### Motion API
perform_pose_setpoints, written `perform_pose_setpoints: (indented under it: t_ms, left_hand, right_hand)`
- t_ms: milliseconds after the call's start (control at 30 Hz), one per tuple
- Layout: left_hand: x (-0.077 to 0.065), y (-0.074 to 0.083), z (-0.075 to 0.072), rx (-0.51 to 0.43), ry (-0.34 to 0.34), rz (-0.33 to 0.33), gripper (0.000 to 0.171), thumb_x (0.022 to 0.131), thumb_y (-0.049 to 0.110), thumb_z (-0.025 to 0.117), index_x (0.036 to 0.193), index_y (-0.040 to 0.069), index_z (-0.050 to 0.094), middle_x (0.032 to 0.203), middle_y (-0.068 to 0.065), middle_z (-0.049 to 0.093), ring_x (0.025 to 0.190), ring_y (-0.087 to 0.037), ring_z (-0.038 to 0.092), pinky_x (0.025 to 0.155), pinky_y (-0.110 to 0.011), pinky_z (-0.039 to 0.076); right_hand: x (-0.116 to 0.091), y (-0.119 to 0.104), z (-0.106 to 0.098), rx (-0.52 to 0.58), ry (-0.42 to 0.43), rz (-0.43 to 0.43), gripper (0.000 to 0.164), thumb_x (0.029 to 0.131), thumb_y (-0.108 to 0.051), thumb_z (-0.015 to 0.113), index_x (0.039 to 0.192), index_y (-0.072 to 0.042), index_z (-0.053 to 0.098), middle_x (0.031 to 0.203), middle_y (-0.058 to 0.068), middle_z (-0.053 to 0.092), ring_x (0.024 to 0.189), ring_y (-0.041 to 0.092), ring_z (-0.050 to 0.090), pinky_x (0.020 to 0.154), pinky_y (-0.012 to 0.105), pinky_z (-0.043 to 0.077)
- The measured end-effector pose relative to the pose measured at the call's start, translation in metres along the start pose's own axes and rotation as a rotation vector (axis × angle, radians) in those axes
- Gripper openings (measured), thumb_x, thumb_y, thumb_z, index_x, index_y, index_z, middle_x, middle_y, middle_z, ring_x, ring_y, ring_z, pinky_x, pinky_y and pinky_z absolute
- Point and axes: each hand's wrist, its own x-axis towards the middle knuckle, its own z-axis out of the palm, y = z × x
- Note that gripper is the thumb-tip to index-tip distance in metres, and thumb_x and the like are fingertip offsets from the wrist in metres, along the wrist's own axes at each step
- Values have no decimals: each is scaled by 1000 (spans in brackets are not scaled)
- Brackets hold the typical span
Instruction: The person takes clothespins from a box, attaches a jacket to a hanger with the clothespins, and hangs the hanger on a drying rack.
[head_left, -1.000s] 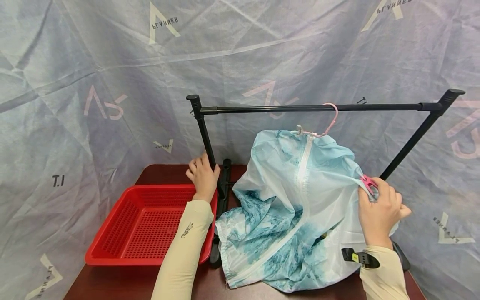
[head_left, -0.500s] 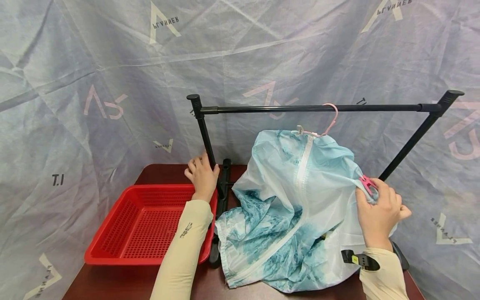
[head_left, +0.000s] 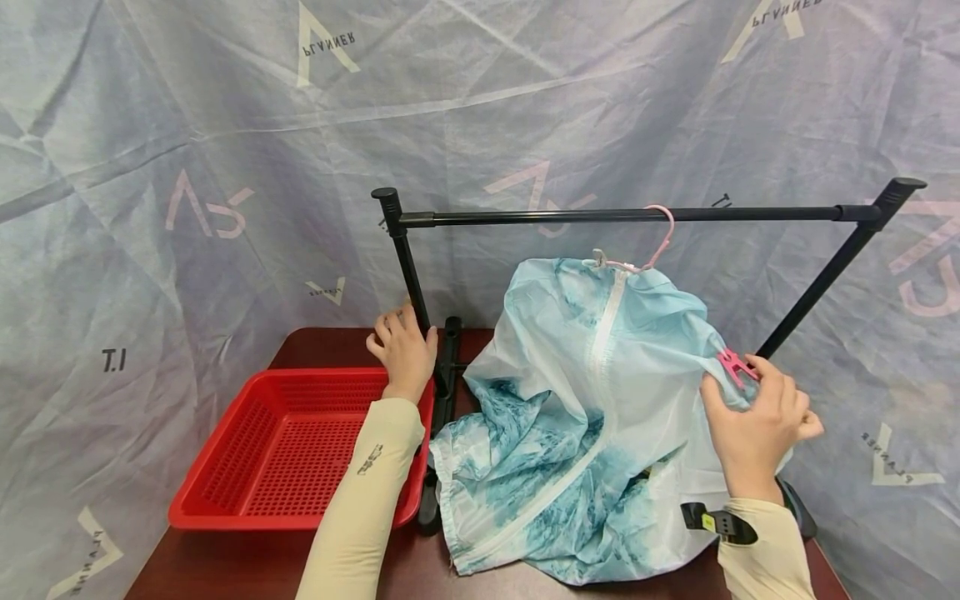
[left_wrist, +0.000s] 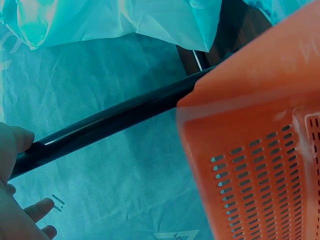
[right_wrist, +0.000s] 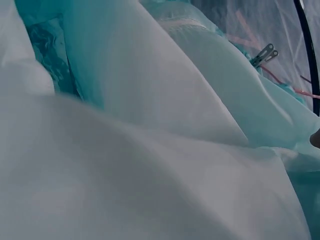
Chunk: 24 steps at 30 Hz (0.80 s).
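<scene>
A thin white and blue jacket (head_left: 558,333) hangs from a pink hanger (head_left: 664,242) hooked on the black clothes rack (head_left: 525,217). Its lower part spreads over the table. A pink clothespin (head_left: 734,367) grips the jacket at its right shoulder. My right hand (head_left: 761,429) is right beside it, thumb apart from the pin and index fingertip at the pin's handle end. My left hand (head_left: 407,354) holds the rack's left post, thumb on one side and index finger behind; the left wrist view shows the post (left_wrist: 120,112) running into that hand.
A red perforated basket (head_left: 300,450) stands on the dark table (head_left: 330,342) at the left, close against the rack's foot. A grey clip (right_wrist: 264,56) sits by the hanger at the jacket's neck. A grey printed cloth (head_left: 225,275) hangs behind everything.
My right hand's thumb has moved left, away from the clothespin, and the fingers have spread. The clothespin stays on the jacket. My left hand has hardly moved.
</scene>
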Motion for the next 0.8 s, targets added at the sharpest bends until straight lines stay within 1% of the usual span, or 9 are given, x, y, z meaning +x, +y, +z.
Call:
perform_pose_setpoints:
  t_ms: [100, 200, 267, 367, 533, 667, 800]
  left_hand:
    - [0, 1, -2, -19, -32, -15, 67, 97, 31, 63, 152, 6, 33, 139, -26, 42, 133, -46, 27, 98, -64, 17]
    - [0, 5, -6, -32, -108, -56, 78, 98, 38, 60, 158, 8, 19, 145, -25, 36, 138, -43, 21, 101, -63, 14]
    - [0, 7, -7, -34, -151, -76, 83, 98, 41, 58, 159, 8, 12, 149, -25, 31, 141, -42, 17, 103, -63, 12]
    - [0, 10, -9, -28, -186, -88, 88, 98, 43, 57, 159, 7, 5, 153, -25, 26, 143, -42, 13, 105, -65, 11]
    - [-3, 13, -10, -33, -191, -77, 91, 96, 42, 59, 158, 5, 3, 156, -25, 19, 144, -44, 11, 105, -67, 9]
    - [-7, 15, -11, -46, -187, -72, 90, 96, 40, 61, 158, 3, 7, 157, -23, 16, 145, -44, 8, 104, -68, 7]
    - [-12, 16, -14, -52, -206, -66, 89, 96, 40, 60, 157, 2, 8, 158, -23, 15, 146, -42, 5, 105, -68, 5]
  right_hand:
    - [0, 0, 0, -3, 12, -19, 51, 81, -35, 72, 118, 0, 64, 109, 27, 60, 93, 50, 44, 89, 54, 13]
    - [-1, 0, -1, 0, 15, -34, 56, 79, -39, 71, 119, 0, 63, 112, 27, 58, 96, 50, 43, 92, 54, 12]
    - [-1, 0, 0, 8, 17, -42, 57, 79, -40, 71, 119, 0, 62, 115, 26, 58, 98, 50, 43, 95, 53, 12]
    - [-2, -1, 1, 20, 23, -60, 59, 78, -41, 71, 119, 0, 61, 117, 26, 58, 102, 49, 43, 98, 49, 12]
    - [-5, -2, 2, 30, 51, -83, 60, 74, -40, 71, 119, 0, 61, 122, 24, 56, 109, 48, 43, 103, 45, 11]
    - [-10, -3, 4, 28, 37, -109, 61, 74, -39, 69, 122, -3, 59, 133, 22, 51, 117, 46, 40, 107, 49, 9]
    - [-17, -6, 7, 43, 24, -143, 62, 74, -38, 67, 125, -6, 57, 145, 16, 44, 128, 44, 34, 110, 53, 4]
